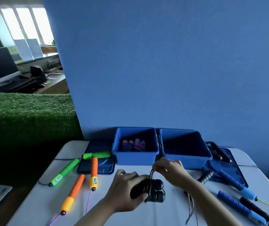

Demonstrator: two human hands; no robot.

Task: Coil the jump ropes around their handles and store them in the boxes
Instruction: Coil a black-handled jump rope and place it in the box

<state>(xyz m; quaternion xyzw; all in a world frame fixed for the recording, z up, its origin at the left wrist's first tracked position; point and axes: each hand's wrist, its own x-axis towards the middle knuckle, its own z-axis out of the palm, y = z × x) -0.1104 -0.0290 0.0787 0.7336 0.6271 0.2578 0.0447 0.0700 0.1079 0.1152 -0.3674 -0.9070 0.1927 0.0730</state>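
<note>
Black handles (153, 190) in left grip (127, 190), cord (151, 172) in right grip (169, 170).

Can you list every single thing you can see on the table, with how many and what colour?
Plastic storage boxes: 2, blue, back of table; left box holds coiled pink-purple ropes, right box looks empty.
Box lids: 2, blue, flat at left and right.
Green rope handles: 2, left.
Orange rope handles: 2, left front.
Blue rope handles: 2, right.
Black handles: several, right side.
White table: 1.
Left hand: grips black coiled handles.
Right hand: pinches the black cord.
</note>
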